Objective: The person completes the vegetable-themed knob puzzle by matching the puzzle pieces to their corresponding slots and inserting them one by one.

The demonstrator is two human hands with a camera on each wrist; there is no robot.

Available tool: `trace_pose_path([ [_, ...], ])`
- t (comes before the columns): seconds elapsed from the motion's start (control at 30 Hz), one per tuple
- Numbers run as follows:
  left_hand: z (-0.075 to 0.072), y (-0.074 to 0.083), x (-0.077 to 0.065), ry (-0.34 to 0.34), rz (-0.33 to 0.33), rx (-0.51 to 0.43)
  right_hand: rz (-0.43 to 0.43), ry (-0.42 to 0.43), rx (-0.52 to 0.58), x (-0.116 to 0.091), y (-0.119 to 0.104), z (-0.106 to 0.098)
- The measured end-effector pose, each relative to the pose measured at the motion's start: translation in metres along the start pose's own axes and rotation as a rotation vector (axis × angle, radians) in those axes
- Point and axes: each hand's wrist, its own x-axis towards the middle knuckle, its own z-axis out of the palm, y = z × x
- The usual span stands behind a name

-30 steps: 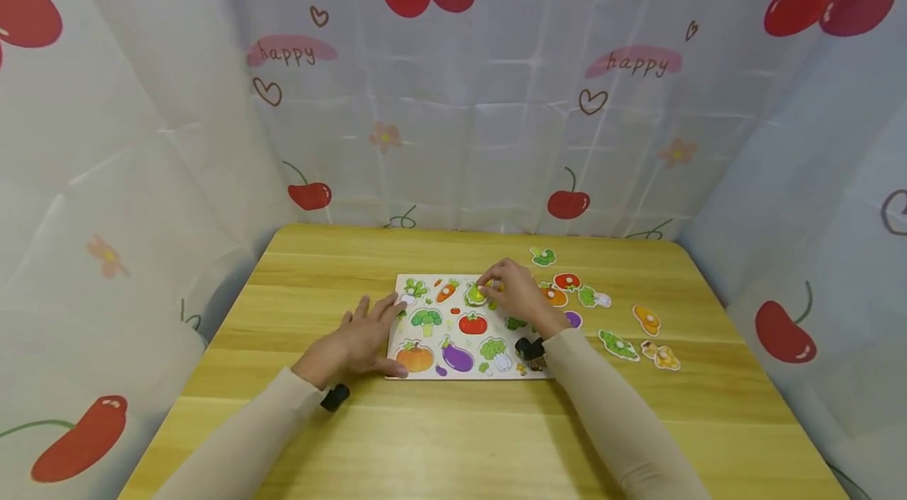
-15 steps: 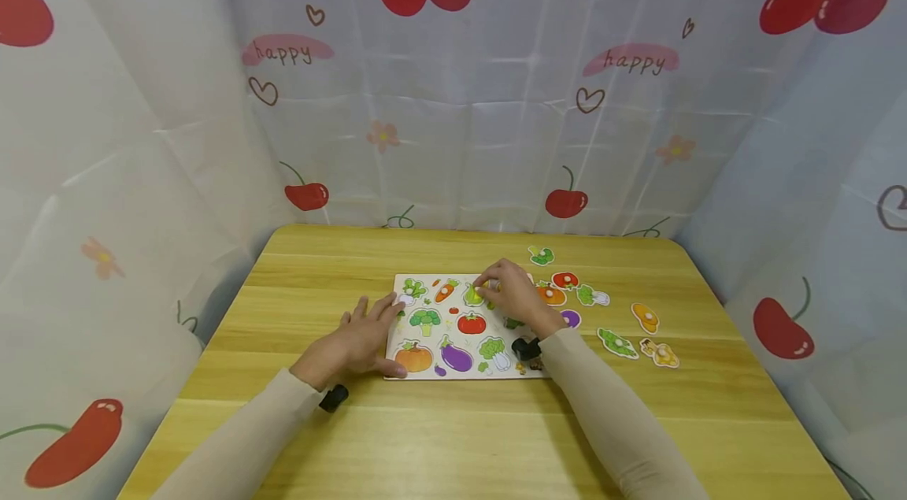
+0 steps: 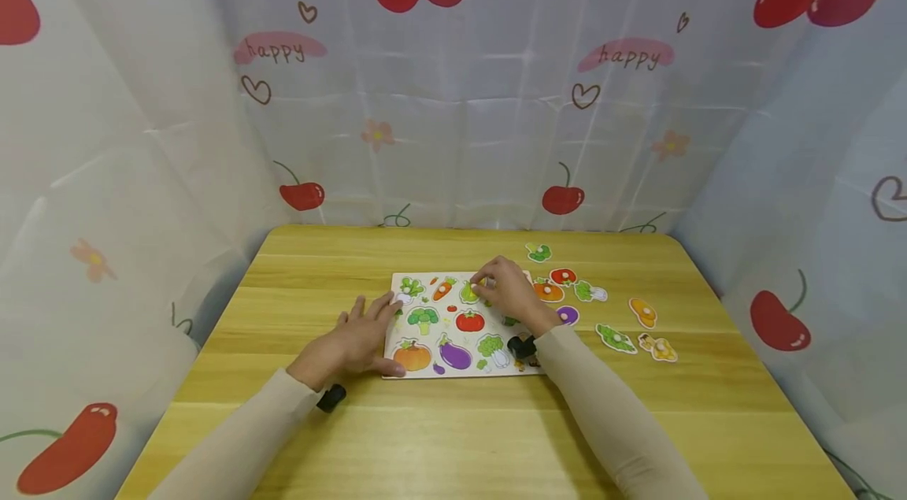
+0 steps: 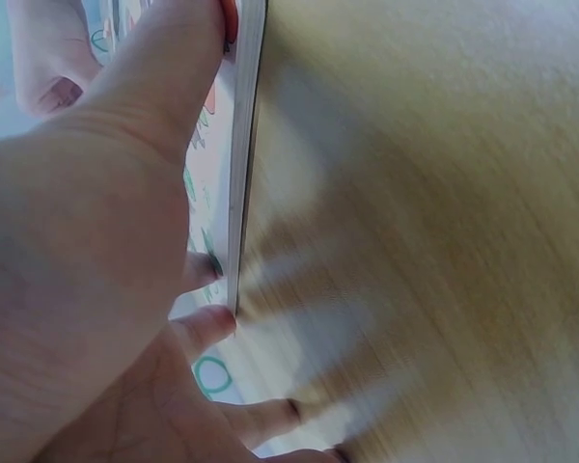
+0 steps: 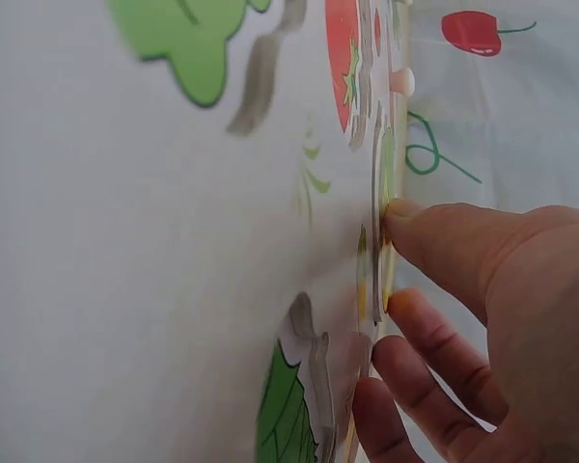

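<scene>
A white vegetable puzzle board (image 3: 460,375) lies on the table. My left hand (image 3: 354,338) rests at its left edge with fingers spread, the thumb near the front corner. In the left wrist view several fingertips (image 4: 212,323) reach past the board's side edge (image 4: 243,145). My right hand (image 3: 513,295) is over the back row, thumb and fingers pinching a green-and-yellow knobbed piece (image 3: 468,293), its exact kind unclear. From the right wrist view, the thumb (image 5: 434,227) touches that piece's edge-on face (image 5: 387,164). A knobbed carrot piece (image 3: 442,291) and radish piece (image 3: 407,291) sit in the board.
Loose knobbed pieces lie right of the board: broccoli (image 3: 540,253), tomato (image 3: 563,276), pumpkin (image 3: 548,291), bok choy (image 3: 590,291), a purple piece (image 3: 568,316), a pea pod (image 3: 616,338), an orange piece (image 3: 643,313) and a yellowish one (image 3: 659,348). A cherry-print curtain surrounds the table.
The head view has shifted slightly. Both hands stay in nearly the same places, the right one still at the green-and-yellow piece, which shows slightly less beneath the fingers.
</scene>
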Motion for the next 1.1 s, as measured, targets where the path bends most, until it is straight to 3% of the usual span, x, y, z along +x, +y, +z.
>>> trace_pose_path([
  [1.1,0.0008,-0.0013,0.0001,-0.005,0.007,0.006,0.071,-0.002,-0.038,0.0046,-0.0067,0.0036],
])
